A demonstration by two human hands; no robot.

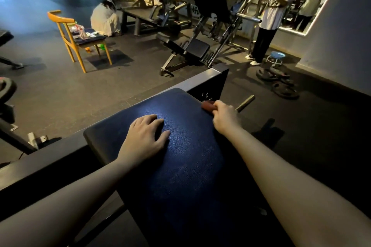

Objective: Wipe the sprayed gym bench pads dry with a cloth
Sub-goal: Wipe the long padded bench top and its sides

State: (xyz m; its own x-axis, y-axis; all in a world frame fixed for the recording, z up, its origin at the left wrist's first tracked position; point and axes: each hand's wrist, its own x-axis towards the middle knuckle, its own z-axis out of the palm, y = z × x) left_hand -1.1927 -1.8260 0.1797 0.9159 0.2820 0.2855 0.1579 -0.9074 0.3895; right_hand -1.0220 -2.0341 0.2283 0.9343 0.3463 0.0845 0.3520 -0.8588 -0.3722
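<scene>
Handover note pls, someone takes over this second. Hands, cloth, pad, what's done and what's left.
Left hand: open, lying flat on the bench pad with fingers spread, bracing.
Right hand: grips a small reddish wad, presumably the cloth, at the pad's far right edge.
Done: can't tell. The light is dim and no wet or dry areas are readable on the pad.
Left: judging by the cloth sitting at the edge, treat the whole top surface as unwiped and run the cloth across it, then do the other pads.
</scene>
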